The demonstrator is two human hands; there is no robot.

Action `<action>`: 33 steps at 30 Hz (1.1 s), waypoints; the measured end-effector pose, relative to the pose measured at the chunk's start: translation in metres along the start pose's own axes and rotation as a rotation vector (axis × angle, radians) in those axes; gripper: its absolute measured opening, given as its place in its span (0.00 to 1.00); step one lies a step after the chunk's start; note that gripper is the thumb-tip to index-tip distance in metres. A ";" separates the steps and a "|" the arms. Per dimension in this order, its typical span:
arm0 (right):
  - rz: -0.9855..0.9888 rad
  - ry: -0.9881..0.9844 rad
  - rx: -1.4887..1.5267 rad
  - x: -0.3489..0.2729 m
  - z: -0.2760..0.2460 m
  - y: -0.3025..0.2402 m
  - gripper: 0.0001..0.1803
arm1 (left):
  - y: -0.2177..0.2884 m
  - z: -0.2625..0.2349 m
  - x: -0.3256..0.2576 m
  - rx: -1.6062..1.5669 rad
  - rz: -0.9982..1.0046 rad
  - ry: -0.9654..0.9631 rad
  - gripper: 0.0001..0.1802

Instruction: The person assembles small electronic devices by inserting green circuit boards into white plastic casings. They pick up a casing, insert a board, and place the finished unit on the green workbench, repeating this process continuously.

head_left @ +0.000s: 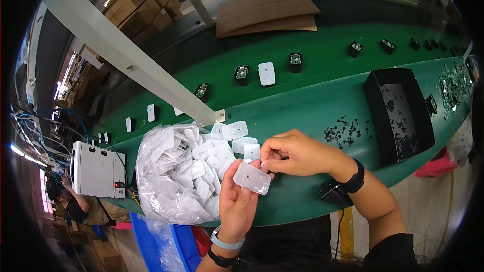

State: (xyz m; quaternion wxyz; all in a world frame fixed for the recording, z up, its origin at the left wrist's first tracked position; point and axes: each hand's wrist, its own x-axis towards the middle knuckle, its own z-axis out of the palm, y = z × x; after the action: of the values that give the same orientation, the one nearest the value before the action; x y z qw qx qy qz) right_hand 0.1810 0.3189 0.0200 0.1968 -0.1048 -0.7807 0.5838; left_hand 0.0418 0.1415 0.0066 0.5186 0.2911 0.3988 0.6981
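While L hand (237,199) grips white plate (252,178), R hand (297,153) pinches sth tiny, hidden by fingers.

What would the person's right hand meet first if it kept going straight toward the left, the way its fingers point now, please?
The right hand would probably meet the heap of white plastic plates spilling from the clear bag first. The left hand holds one white plate just below that line; depth is unclear.

Glossy white plastic cover (252,178)
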 end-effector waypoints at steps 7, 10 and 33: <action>-0.274 0.039 -0.160 0.002 0.009 -0.002 0.07 | -0.001 -0.005 -0.005 0.027 0.033 0.020 0.32; -0.340 0.045 -0.177 0.002 0.015 -0.003 0.06 | -0.004 -0.005 -0.008 0.144 0.059 0.019 0.33; -0.263 0.215 -0.110 -0.002 0.025 -0.010 0.09 | 0.004 -0.004 -0.005 0.182 -0.047 0.059 0.23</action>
State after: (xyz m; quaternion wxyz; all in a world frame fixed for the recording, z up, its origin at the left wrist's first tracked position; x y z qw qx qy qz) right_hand 0.1730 0.2937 0.0232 0.3479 -0.0741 -0.7930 0.4947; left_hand 0.0383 0.1354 0.0085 0.4944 0.3067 0.4824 0.6548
